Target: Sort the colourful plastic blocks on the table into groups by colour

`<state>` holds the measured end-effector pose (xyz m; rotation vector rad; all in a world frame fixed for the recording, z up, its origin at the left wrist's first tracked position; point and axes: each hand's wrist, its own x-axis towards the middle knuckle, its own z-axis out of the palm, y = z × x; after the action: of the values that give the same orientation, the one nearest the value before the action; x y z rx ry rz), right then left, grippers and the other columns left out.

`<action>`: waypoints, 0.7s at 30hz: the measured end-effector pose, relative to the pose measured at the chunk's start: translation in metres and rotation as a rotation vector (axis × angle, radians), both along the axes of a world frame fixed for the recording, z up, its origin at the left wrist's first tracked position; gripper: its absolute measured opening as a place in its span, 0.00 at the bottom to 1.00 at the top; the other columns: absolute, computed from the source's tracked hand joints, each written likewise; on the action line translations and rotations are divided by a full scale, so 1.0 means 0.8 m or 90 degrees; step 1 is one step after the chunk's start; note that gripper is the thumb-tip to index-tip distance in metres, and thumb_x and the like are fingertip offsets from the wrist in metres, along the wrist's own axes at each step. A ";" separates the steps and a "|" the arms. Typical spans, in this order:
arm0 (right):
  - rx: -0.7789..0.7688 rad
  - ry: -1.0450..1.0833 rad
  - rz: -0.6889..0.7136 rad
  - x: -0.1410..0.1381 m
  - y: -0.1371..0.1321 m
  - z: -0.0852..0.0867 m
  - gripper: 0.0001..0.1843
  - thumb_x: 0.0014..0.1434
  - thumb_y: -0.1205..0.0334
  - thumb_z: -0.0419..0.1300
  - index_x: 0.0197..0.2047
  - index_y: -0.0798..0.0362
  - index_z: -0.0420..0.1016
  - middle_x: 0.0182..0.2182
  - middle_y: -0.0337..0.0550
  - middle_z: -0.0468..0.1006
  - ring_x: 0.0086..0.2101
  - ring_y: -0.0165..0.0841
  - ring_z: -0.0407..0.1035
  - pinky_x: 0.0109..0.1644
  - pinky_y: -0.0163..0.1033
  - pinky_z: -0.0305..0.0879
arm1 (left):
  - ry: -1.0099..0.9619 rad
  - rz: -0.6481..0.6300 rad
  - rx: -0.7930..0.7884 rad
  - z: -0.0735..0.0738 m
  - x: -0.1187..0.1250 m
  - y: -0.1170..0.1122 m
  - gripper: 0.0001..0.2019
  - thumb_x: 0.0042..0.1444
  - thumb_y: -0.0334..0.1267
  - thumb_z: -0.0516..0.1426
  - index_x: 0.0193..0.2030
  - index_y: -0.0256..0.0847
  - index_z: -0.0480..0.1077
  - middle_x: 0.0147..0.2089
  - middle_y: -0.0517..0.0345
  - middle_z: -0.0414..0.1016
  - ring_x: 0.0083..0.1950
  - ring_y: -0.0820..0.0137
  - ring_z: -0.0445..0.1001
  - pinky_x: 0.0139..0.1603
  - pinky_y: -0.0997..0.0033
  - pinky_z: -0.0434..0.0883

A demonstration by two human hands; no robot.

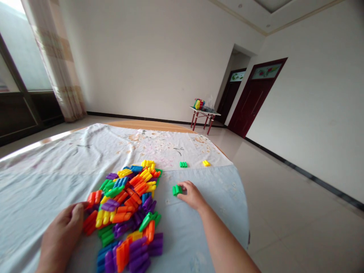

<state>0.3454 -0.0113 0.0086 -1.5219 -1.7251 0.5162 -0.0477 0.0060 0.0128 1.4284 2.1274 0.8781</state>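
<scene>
Currently in the right hand [192,195]: a green tube-shaped block [177,190], pinched between thumb and fingers near the frame's centre.
Left hand [64,225]: lower left, fingers curled at an orange block [93,198]; whether gripped or merely touched, I cannot tell.
Block heap [133,199]: lower centre, mixed colours, on a floral tablecloth [227,197].
Set apart: another green block [183,164] and a yellow block [206,163], right of centre.
Progress: seemingly early; two lie apart, one is in hand, most are still heaped.

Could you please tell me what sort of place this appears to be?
Probably a room in a home: a banded curtain, a flowered tablecloth and a dark red door suggest it.
</scene>
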 end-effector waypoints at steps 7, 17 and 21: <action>0.043 -0.023 -0.055 0.013 0.017 0.002 0.20 0.45 0.70 0.63 0.45 0.54 0.74 0.41 0.45 0.75 0.37 0.34 0.69 0.44 0.41 0.68 | -0.022 0.016 -0.024 0.006 0.003 -0.001 0.26 0.54 0.56 0.39 0.45 0.46 0.69 0.49 0.52 0.73 0.50 0.60 0.70 0.46 0.64 0.64; 0.081 -0.095 -0.175 0.055 0.075 0.004 0.18 0.44 0.70 0.61 0.42 0.54 0.74 0.39 0.46 0.77 0.39 0.38 0.70 0.47 0.45 0.65 | -0.023 0.018 0.000 0.004 0.003 0.001 0.26 0.53 0.57 0.39 0.43 0.46 0.70 0.46 0.52 0.75 0.48 0.58 0.71 0.43 0.63 0.65; 0.079 -0.082 -0.172 0.058 0.087 -0.005 0.16 0.43 0.71 0.61 0.38 0.52 0.75 0.36 0.43 0.78 0.38 0.38 0.71 0.46 0.44 0.66 | -0.018 0.008 -0.004 0.004 0.002 0.000 0.26 0.53 0.57 0.40 0.44 0.45 0.70 0.46 0.50 0.75 0.48 0.58 0.71 0.43 0.63 0.65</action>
<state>0.3921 0.0586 0.0048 -1.6947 -1.5809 0.1720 -0.0465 0.0064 0.0158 1.3924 2.1185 0.8903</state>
